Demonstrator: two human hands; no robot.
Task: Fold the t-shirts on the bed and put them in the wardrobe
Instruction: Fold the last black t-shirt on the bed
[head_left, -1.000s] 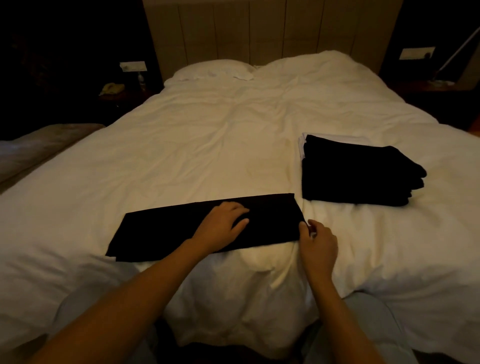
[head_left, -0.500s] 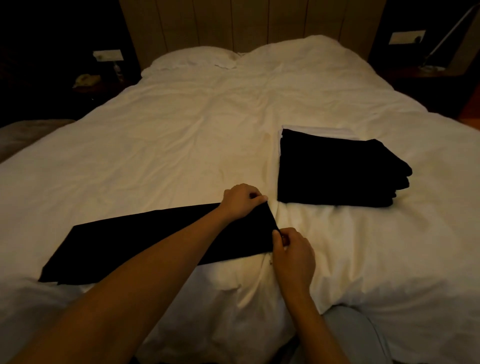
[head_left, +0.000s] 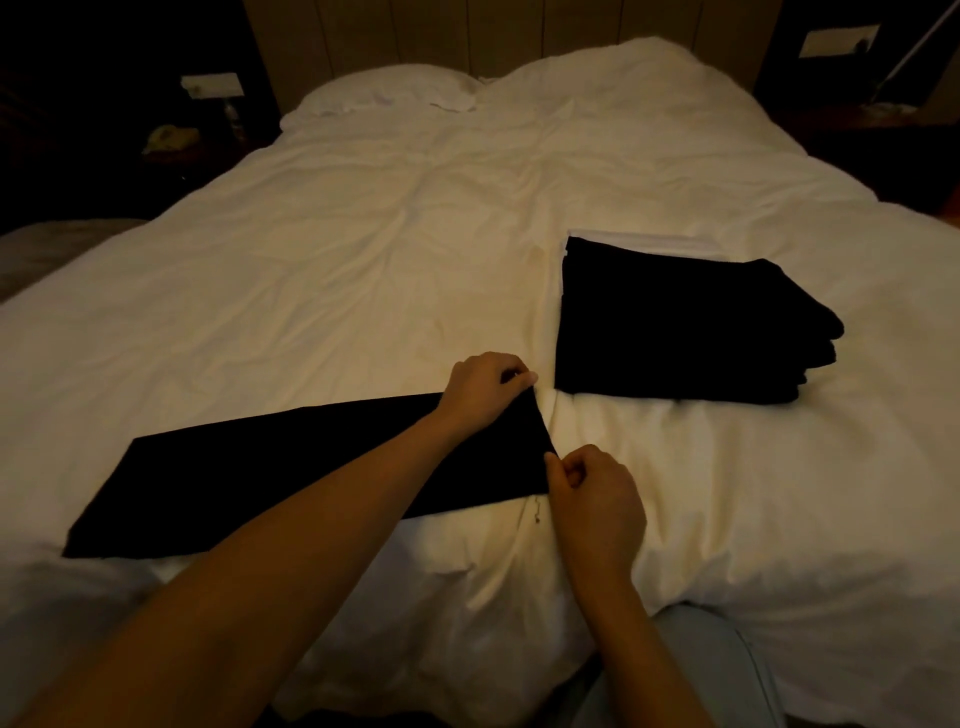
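A black t-shirt (head_left: 249, 483), folded into a long narrow strip, lies across the near part of the white bed (head_left: 363, 249). My left hand (head_left: 485, 389) pinches the strip's far right corner. My right hand (head_left: 592, 493) pinches its near right corner. Just beyond the hands, to the right, sits a stack of folded black t-shirts (head_left: 680, 327) with a white garment's edge showing beneath it at the back.
White pillows (head_left: 384, 93) lie against a padded headboard (head_left: 467, 31). Dark nightstands stand on both sides, the left one (head_left: 176, 140) with small items on it. My knee in light trousers (head_left: 711, 670) is at the bed's near edge.
My left hand slid from the middle of the strip to its far right corner and took hold of it. My right hand kept its pinch on the near right corner.
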